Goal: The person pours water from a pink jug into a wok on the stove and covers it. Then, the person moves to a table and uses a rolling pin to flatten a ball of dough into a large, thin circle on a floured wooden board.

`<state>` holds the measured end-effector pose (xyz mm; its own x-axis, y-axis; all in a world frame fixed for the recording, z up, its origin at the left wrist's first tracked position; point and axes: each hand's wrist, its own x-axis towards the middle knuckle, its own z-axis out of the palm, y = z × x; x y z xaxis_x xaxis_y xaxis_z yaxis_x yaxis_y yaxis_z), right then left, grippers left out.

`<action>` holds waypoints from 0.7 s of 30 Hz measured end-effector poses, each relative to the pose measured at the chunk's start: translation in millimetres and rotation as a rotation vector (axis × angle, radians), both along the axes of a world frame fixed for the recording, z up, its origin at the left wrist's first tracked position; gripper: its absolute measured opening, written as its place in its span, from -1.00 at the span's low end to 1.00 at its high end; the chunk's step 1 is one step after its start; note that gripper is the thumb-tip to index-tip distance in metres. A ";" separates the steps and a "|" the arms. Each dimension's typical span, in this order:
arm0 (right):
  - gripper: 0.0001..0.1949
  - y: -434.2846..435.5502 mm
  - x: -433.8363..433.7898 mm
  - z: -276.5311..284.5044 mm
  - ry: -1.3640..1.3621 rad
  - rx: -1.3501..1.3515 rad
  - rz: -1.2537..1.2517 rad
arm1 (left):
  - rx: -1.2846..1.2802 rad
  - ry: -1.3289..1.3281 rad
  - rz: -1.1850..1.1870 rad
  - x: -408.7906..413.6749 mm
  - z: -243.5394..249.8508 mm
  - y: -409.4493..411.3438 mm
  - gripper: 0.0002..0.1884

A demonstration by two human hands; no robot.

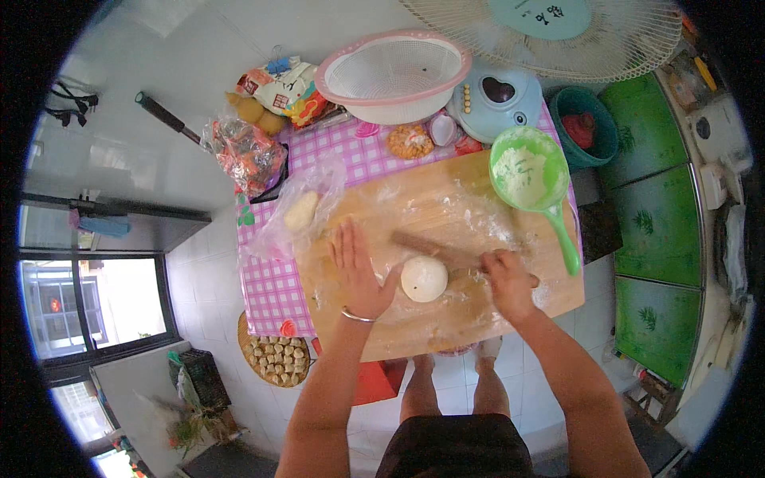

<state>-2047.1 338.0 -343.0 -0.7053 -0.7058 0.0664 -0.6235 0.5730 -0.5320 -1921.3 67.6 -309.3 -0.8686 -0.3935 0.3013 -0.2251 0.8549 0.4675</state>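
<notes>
A round, flattened piece of dough [424,279] lies on the floured wooden board [412,209]. To its left, my left hand [363,275] is spread flat with the thumb apart, its thumb tip close to the dough; I cannot tell if it touches. My right hand [508,281] grips the right end of a wooden rolling pin [436,248], which is blurred and slants just beyond the dough. Another lump of dough [300,211] sits in a clear plastic bag [329,179] at the board's left edge.
A green scoop [562,233] holding flour rests at the board's right. Behind stand a pink-rimmed colander [391,107], a light-blue appliance [502,110] and a fan [645,36]. Bagged goods [245,158] fill the back left. Shaped dough pieces [278,361] cover a round tray below left.
</notes>
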 end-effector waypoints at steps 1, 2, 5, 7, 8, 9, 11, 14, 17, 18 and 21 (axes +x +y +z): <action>-0.59 -15.6 7.8 7.7 -0.009 -0.063 0.090 | -0.061 -0.100 -0.084 3.5 16.5 -0.5 -0.10; -0.59 -26.3 13.6 10.1 -0.016 -0.052 0.148 | -0.112 -0.195 -0.177 4.1 24.9 1.9 -0.17; -0.57 -48.9 26.0 12.9 -0.045 -0.010 0.305 | -0.091 -0.520 -0.241 28.8 2.4 -5.8 -0.38; -0.53 -52.0 24.4 18.5 -0.055 0.058 0.365 | -0.067 -0.551 -0.181 52.5 -16.9 -5.4 -0.53; -0.49 -49.7 19.0 15.5 -0.081 0.095 0.320 | -0.084 -0.465 -0.138 62.0 -22.8 -0.2 -0.60; -0.46 -45.2 13.2 11.4 -0.111 0.132 0.277 | -0.100 -0.382 -0.092 70.8 -26.8 4.3 -0.67; -0.40 -46.7 9.5 -0.7 -0.075 0.218 0.180 | -0.014 -0.515 -0.055 76.7 -40.4 8.4 -0.40; -0.35 -65.1 -1.7 -25.2 0.108 0.323 0.043 | -0.076 -0.436 0.062 40.8 -50.2 15.2 -0.14; -0.36 -124.3 -25.4 -27.8 0.187 0.291 0.007 | -0.215 -0.476 0.226 7.8 -62.7 -16.9 0.04; -0.37 -140.2 -39.0 -31.7 0.203 0.244 0.006 | -0.233 -0.485 0.262 -6.5 -58.4 -30.5 0.04; -0.35 -128.3 -48.6 -36.0 0.195 0.241 -0.027 | -0.177 -0.495 0.254 -23.2 -56.7 -24.6 0.07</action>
<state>-2095.6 209.7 -379.0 -0.7146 -0.6986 0.0350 -0.6830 0.6860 -0.2509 -1944.5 42.9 -366.0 -0.8079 -0.5882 -0.0360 -0.5883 0.8012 0.1095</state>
